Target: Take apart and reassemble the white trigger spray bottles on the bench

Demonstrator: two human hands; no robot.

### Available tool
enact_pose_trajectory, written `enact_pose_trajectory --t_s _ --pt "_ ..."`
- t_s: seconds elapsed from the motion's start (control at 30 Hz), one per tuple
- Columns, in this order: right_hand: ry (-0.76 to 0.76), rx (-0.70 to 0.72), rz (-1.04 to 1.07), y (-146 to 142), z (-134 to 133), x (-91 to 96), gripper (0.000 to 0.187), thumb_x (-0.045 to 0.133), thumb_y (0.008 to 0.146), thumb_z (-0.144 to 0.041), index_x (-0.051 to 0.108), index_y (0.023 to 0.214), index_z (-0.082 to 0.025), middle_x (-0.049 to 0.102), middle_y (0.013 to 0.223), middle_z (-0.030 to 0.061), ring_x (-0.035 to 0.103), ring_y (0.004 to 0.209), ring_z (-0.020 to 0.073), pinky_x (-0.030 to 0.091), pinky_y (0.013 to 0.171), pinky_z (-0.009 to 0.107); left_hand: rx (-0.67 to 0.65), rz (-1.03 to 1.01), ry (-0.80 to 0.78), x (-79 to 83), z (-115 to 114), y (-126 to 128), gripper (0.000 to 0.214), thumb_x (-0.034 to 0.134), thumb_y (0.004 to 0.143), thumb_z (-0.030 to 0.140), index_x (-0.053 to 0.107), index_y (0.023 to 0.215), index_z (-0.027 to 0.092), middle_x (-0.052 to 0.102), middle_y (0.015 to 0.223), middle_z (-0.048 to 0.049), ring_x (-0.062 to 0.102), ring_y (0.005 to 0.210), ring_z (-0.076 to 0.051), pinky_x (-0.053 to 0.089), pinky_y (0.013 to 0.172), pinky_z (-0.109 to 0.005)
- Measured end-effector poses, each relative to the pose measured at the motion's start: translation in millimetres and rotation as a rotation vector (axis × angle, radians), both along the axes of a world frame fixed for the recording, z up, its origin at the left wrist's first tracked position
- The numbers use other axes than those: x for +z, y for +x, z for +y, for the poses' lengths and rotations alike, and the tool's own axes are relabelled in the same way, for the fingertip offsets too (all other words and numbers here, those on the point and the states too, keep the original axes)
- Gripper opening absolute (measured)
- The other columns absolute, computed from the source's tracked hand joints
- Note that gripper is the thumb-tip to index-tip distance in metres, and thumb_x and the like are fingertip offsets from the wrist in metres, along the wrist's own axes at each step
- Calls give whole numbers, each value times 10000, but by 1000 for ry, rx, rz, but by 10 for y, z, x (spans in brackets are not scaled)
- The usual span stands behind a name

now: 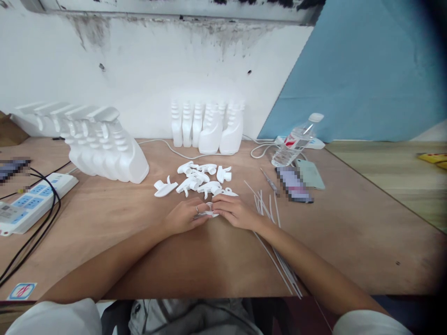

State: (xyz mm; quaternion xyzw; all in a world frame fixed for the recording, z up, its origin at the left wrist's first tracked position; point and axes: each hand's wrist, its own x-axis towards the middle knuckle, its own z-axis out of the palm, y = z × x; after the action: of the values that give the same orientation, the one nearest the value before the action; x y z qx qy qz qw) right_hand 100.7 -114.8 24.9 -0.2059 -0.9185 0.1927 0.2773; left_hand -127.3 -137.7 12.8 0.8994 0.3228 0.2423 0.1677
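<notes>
Both my hands rest together on the wooden table, fingers curled round one white spray trigger head held between them. My left hand wears a ring and pinches the piece from the left. My right hand grips it from the right. Just beyond my fingers lies a loose pile of white trigger heads. Thin white dip tubes lie beside and under my right forearm, running to the table's front edge.
Capped white spray bottles stand in a row at the left; uncapped white bottles stand by the wall. A power strip with black cables lies far left. A water bottle, a phone and a pen lie right.
</notes>
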Motion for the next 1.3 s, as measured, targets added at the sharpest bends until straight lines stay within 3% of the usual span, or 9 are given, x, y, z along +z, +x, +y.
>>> enact_pose_trajectory --t_s 0.17,0.27,0.33,0.5,0.63,0.9,1.1,1.2,1.3 --pt "1 4 -10 -7 -34 -9 205 430 937 -169 628 978 -206 602 960 85 577 882 171 485 798 303 -25 8 48 -4 -11 7 258 419 953 381 587 1034 202 553 792 -36 541 777 -162 432 695 -266" --pt "-15 20 27 -7 -40 1 168 476 922 -172 636 966 -204 615 973 82 586 911 175 483 822 314 16 -7 61 -27 -26 25 219 448 936 381 542 985 190 577 839 -46 562 789 -167 442 675 -266" --pt "-42 4 80 16 -21 24 163 512 911 -188 635 1015 -214 634 1005 78 599 937 178 484 844 321 64 -25 52 -30 -34 39 234 474 921 385 500 1059 197 596 892 -47 577 801 -168 454 681 -269" --pt "-95 -364 252 253 136 135 202 477 927 -268 650 1023 -227 683 969 59 639 865 189 496 819 327 77 40 111 32 -52 66 261 463 918 350 499 1131 203 596 876 -48 583 807 -181 456 693 -282" --pt "-71 -595 128 555 303 224 224 465 908 -287 666 971 -210 696 820 39 607 642 168 475 656 298 70 73 149 66 -74 87 206 466 908 294 550 1072 202 594 850 -44 582 790 -172 443 659 -264" --pt "-142 -723 -496 820 475 181 242 521 834 -370 619 697 -196 669 690 38 595 649 185 368 588 274 107 -13 201 -1 -76 111 182 505 870 271 549 1027 190 613 831 -27 585 773 -156 450 661 -251" --pt "-205 -821 -472 857 541 138 211 543 804 -367 579 699 -188 662 722 52 597 687 188 376 614 269 130 15 159 -21 -81 83 235 506 883 303 511 1087 186 620 882 -35 585 788 -165 457 665 -264" --pt "-275 -748 -444 830 479 249 298 513 825 -419 581 666 -176 644 676 43 577 655 172 375 611 268 130 33 146 -14 -79 80 242 514 881 305 500 1095 193 620 904 -33 591 816 -170 456 678 -270" --pt "-569 -552 -582 775 352 377 388 587 756 -518 597 606 -160 611 589 24 533 554 138 355 533 249 132 55 115 1 -81 86 237 515 884 308 501 1098 206 621 917 -28 596 833 -172 450 681 -268"
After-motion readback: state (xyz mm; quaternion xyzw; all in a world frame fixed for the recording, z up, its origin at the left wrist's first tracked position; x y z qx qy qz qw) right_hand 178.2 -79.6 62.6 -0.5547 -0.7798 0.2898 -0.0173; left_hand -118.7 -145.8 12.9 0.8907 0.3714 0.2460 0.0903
